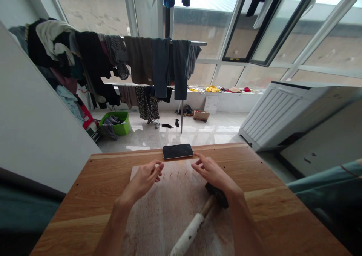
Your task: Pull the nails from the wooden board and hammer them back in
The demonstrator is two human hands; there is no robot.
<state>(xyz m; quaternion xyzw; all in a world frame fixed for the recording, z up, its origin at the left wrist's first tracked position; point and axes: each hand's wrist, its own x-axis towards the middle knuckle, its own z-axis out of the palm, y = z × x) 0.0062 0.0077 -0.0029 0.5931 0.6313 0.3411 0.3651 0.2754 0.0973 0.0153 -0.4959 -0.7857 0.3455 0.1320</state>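
A row of thin nails point(178, 173) is seen standing in a pale wooden board point(158, 214), close to the board's far edge. The board is laid on the middle of the table point(268, 203), reaching nearly to the table's far edge. To the left of the row, the left hand point(147, 175) is held palm inward, its fingers bent toward the thumb; whether anything small is pinched there cannot be told. At the right end of the row, the right hand point(210, 170) is held open and unloaded, its fingers loosely spread and pointed inward, with the index finger extended toward the phone. Both forearms are stretched forward from the near side. A hammer point(195, 224) is laid slantwise on the board, its head partly covered by the right forearm and its white-wrapped handle directed toward the near edge. At the table's far edge, a phone point(177, 151) is placed screen up.
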